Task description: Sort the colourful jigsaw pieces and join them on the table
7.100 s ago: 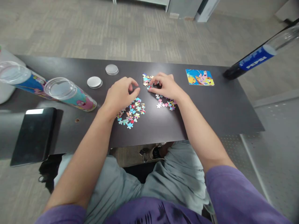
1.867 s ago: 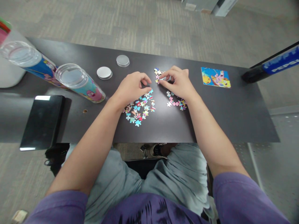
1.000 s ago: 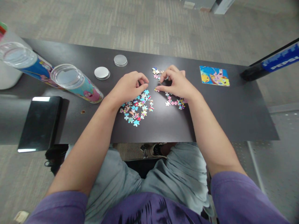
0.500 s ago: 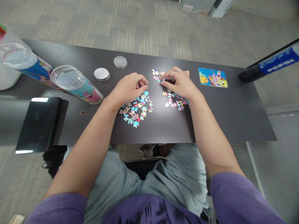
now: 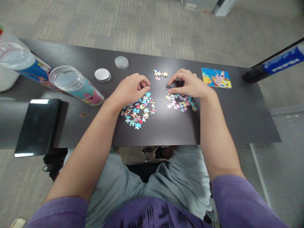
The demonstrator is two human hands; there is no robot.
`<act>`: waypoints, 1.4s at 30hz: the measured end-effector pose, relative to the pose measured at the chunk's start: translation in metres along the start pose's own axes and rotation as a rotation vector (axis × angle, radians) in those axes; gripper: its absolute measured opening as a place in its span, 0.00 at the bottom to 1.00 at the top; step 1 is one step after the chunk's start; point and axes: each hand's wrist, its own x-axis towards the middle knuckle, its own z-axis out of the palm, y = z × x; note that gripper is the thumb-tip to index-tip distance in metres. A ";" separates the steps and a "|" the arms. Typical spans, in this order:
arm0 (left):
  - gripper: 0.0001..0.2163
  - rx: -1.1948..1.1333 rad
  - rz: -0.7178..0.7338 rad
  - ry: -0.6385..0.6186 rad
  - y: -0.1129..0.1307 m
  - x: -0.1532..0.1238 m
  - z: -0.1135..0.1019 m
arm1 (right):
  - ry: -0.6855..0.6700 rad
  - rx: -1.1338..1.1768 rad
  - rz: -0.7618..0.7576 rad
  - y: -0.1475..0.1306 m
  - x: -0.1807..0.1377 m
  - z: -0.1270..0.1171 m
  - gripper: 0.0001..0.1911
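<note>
My left hand (image 5: 131,90) rests on the black table (image 5: 237,117) at the top of a pile of loose puzzle pieces (image 5: 139,110). Its fingers are curled in, fingertips against the thumb; what they hold is hidden. My right hand (image 5: 191,85) arches over the upper edge of a second pile of pieces (image 5: 181,104). Its fingers are bent and apart from the thumb, and the thumb tip touches the pile. A small joined cluster of pieces (image 5: 159,74) lies between and beyond both hands, touched by neither.
A finished picture card (image 5: 216,78) lies to the right. Two round lids (image 5: 102,74) (image 5: 121,61), two clear-topped tubes (image 5: 76,85) (image 5: 21,65) and a dark tablet (image 5: 38,126) are on the left. A Pepsi bottle (image 5: 275,63) lies at the far right.
My right hand has left the small joined cluster and moved right and nearer, onto the right pile. My left hand has stayed where it was.
</note>
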 end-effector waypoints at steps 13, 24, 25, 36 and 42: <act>0.10 0.038 -0.032 -0.028 0.005 0.000 -0.001 | 0.014 -0.037 -0.048 -0.021 0.007 0.017 0.13; 0.10 0.031 -0.027 -0.023 0.005 -0.001 -0.001 | 0.036 -0.023 -0.058 -0.016 0.002 0.008 0.13; 0.10 0.031 -0.028 -0.022 0.005 -0.001 -0.001 | 0.010 -0.028 -0.063 -0.016 0.002 0.008 0.13; 0.09 0.046 -0.024 -0.031 0.004 -0.001 0.000 | 0.185 -0.093 0.049 0.002 0.012 0.023 0.23; 0.10 0.058 -0.034 -0.039 0.006 -0.001 0.000 | 0.220 -0.103 0.145 -0.001 0.025 0.042 0.11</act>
